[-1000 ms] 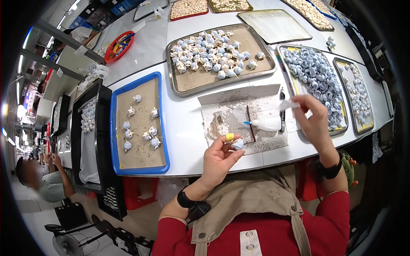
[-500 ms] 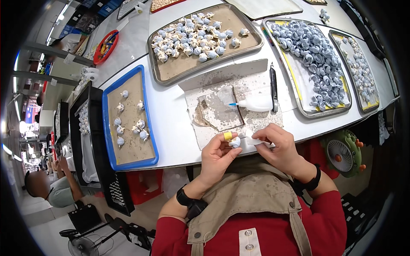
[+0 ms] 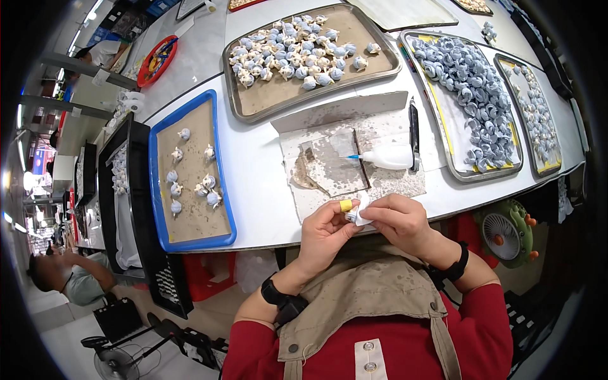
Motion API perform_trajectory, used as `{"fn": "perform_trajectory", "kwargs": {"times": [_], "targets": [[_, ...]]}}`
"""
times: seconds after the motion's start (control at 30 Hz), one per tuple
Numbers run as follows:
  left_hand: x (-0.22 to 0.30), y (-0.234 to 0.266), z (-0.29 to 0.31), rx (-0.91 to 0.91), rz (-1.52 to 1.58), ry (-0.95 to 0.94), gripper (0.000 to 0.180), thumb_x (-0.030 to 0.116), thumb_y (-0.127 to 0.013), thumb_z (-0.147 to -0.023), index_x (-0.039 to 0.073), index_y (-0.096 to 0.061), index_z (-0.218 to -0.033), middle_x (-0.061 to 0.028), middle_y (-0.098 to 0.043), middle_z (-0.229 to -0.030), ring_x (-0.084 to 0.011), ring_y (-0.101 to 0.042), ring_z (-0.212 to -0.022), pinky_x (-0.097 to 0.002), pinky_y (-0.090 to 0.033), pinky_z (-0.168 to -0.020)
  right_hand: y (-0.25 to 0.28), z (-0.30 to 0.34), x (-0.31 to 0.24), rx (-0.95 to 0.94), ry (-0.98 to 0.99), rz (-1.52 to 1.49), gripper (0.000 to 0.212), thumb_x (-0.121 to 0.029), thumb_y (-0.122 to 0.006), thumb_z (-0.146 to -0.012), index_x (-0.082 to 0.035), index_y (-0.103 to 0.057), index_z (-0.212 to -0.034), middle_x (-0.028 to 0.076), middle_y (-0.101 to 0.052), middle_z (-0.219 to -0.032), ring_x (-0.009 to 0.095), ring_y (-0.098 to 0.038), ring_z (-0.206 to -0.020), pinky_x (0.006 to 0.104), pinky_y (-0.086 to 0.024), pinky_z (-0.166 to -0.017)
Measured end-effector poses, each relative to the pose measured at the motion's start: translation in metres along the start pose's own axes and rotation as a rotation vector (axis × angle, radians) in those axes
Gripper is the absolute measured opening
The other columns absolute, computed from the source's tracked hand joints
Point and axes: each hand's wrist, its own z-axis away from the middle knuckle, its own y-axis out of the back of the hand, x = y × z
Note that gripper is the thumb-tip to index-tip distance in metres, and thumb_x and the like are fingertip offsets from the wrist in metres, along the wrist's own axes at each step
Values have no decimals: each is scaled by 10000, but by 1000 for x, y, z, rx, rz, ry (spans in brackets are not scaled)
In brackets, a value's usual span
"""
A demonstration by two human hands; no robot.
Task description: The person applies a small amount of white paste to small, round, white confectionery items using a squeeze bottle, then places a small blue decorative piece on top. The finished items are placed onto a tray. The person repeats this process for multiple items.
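Observation:
At the table's near edge, my left hand (image 3: 320, 233) pinches a small blue-and-cream figurine (image 3: 350, 216), with a yellow band around one finger. My right hand (image 3: 403, 220) is closed on a white wipe (image 3: 363, 208) that looks like tissue or cloth and presses it on the figurine, covering most of it. Just beyond both hands lies a stained cardboard sheet (image 3: 304, 135) with a raised back flap. On it rests a white squeeze bottle (image 3: 390, 157) on its side, its blue needle tip pointing left. A black-handled cutter (image 3: 414, 134) lies beside the bottle.
To the left, a blue-rimmed tray (image 3: 230, 209) bears several figurines. A metal tray (image 3: 253, 118) behind holds many more. On the right, another tray (image 3: 453, 175) is heaped with blue curled pieces, beside a narrower tray (image 3: 548, 170). A green fan (image 3: 506, 231) stands below the table edge.
My right hand has moved left to the figurine, and the white wipe now lies against it and hides most of it. The whole view has shifted slightly.

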Motion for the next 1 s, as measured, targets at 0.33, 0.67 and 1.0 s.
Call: {"fn": "perform_trajectory", "kwargs": {"times": [0.33,0.67,1.0], "targets": [[-2,1,1,13,-68,-69,329,-64,-579,-854,-36,-521,-1176,-67,-579,-1020,-120,-581,-946,-260,-540,-819,3,-9,-4,-56,97,115,192,9,-653,-693,-35,-640,-880,74,-600,-774,237,-574,-647,320,-471,-567],[2,2,1,23,-9,16,344,-53,-625,-830,-56,-525,-1159,-74,-563,-1037,-123,-587,-925,-244,-518,-814,12,3,1,108,-498,-414,110,-87,-650,-815,-13,-580,-772,63,-594,-862,115,-555,-808,242,-440,-707],[2,3,2,0,9,26,369,-46,-632,-829,-58,-517,-1179,-75,-577,-1027,-113,-588,-917,-237,-513,-818,4,-6,-14,94,-336,-198,107,-24,-713,-754,-9,-616,-795,77,-591,-784,161,-599,-680,256,-485,-597]]}}
